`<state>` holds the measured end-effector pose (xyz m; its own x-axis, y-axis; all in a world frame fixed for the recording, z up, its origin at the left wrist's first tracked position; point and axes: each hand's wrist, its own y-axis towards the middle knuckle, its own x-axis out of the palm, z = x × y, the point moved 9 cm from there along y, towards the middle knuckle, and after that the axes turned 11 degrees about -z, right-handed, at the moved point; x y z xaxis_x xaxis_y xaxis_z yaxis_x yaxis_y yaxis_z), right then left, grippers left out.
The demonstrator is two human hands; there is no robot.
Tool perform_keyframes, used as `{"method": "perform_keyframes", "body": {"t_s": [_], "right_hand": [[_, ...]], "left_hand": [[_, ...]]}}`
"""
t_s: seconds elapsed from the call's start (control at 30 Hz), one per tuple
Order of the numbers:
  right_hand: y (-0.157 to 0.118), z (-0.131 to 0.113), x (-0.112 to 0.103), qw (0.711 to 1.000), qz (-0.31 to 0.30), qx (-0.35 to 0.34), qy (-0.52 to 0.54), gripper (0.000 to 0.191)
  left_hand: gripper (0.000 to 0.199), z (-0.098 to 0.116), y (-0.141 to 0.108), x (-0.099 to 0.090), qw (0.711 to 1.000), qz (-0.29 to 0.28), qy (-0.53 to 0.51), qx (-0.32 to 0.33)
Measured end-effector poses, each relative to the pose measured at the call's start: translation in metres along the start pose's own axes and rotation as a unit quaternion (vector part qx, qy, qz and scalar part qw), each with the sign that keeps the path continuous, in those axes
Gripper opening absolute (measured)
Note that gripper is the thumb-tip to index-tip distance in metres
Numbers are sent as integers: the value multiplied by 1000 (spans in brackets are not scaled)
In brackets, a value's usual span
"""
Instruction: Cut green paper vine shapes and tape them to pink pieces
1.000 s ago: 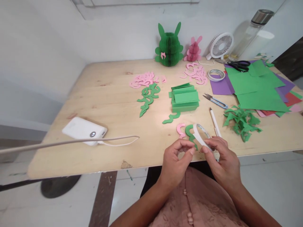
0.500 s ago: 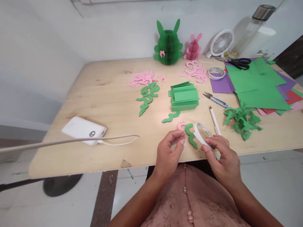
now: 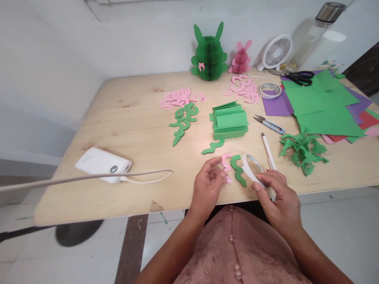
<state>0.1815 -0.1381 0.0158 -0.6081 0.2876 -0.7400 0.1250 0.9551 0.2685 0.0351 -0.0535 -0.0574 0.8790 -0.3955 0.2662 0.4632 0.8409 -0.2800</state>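
Note:
A roll of white tape [image 3: 249,167] stands tilted on its edge, gripped by the thumb and fingers of my right hand [image 3: 276,193]. Close to its left lies a green wavy paper strip [image 3: 237,170]. Beside that is a pink wavy paper strip [image 3: 226,161], partly covered by the fingertips of my left hand [image 3: 209,183]. The left fingers are curled and pinched at the pink strip's edge; what is between them is too small to make out. Beyond the hands sit a folded green paper block [image 3: 231,121] and a loose green wavy piece [image 3: 213,147].
Pink cut-outs [image 3: 177,98] and green cut-outs [image 3: 184,120] lie mid-table. To the right are snips [image 3: 269,124], a white pen [image 3: 268,150], green scraps [image 3: 303,152], paper sheets [image 3: 328,114] and scissors [image 3: 299,77]. A power bank [image 3: 102,163] is at left.
My left hand has drawn back slightly to the left, uncovering more of the pink strip. My right hand still holds the tape roll in the same place.

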Motion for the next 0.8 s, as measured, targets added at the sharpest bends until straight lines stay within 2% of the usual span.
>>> {"method": "perform_keyframes", "body": {"t_s": [0.13, 0.33, 0.43, 0.8], "right_hand": [[1, -1, 0, 1000, 0, -2, 4, 6], [-1, 2, -1, 1000, -1, 6, 3, 4], [-1, 1, -1, 1000, -3, 3, -3, 4], [-2, 0, -1, 1000, -2, -2, -9, 5]], "left_hand": [[38, -4, 0, 3, 1000, -8, -8, -27], [40, 3, -7, -1, 1000, 7, -14, -19], [43, 1, -12, -1, 999, -7, -26, -38], [50, -12, -21, 15, 996, -26, -66, -61]]}}
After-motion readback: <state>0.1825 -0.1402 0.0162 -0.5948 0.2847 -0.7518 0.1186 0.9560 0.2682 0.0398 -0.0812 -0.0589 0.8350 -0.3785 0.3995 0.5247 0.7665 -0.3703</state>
